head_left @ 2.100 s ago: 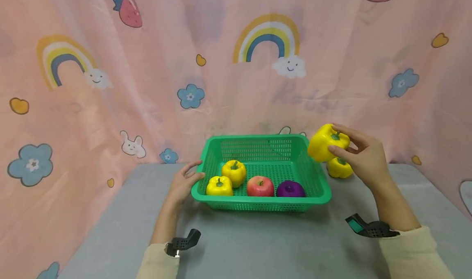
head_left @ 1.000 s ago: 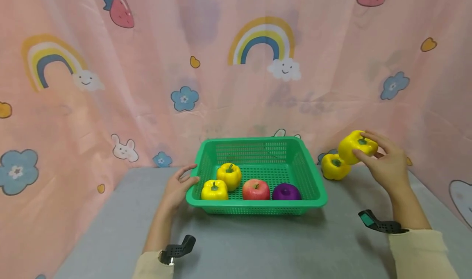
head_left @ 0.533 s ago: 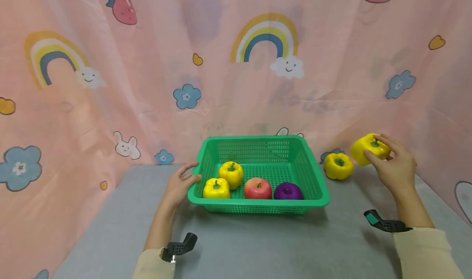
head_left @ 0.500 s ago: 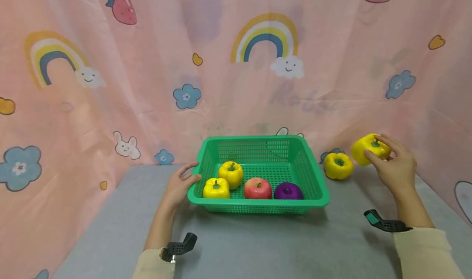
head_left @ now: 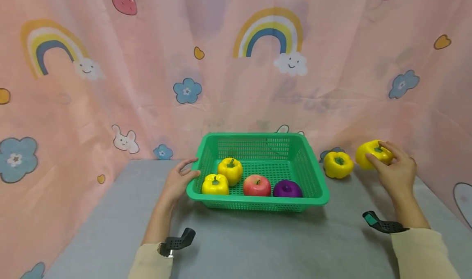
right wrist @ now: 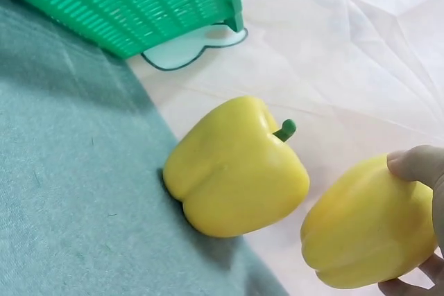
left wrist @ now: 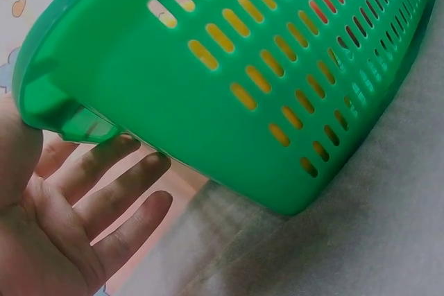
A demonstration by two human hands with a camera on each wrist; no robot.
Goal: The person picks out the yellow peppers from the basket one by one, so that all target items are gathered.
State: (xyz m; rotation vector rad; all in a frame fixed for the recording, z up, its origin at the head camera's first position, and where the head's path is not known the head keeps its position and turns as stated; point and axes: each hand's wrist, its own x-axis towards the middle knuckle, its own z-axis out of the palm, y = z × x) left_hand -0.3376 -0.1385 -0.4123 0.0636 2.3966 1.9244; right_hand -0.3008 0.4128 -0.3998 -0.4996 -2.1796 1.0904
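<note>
Yellow pepper [head_left: 363, 157] is pinched by right hand [head_left: 399, 170], near second pepper [head_left: 334, 169]; left hand [head_left: 178, 181], fingers spread, touches green basket's rim [head_left: 258, 200].

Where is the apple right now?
In the head view, the apple sits near the front of the green basket, with two yellow peppers to its left and a purple thing to its right.

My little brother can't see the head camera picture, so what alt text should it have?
A right hand holds a yellow bell pepper near another bell pepper on a gray table. The left hand touches a green plastic basket containing two more bell peppers, an apple and a round purple item.
</note>
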